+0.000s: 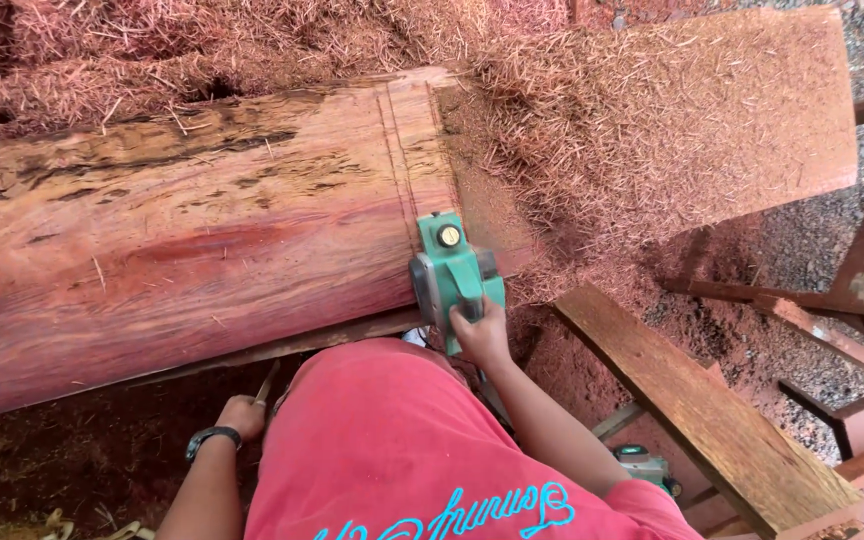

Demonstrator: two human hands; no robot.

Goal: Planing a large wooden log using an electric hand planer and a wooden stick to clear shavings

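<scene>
One green power planer [452, 272] sat on the near edge of the big reddish log [192, 240], the right hand [480, 335] clenched around its rear handle, probably the firmest hold on a seemingly heavy, rigid tool, while the left hand [242, 415] curled by the log's underside, its grasp unclear.

Single view only: the camera sits on my head and looks steeply down over my chest and red shirt [392, 450], so my own torso fills the bottom of the frame. It faces forward across the big reddish log [182, 240], which runs left to right at close range, with my right hand [480, 335] on the green planer [452, 270] near centre. Shavings [632, 120] and gravel lie farther off at top and right
</scene>
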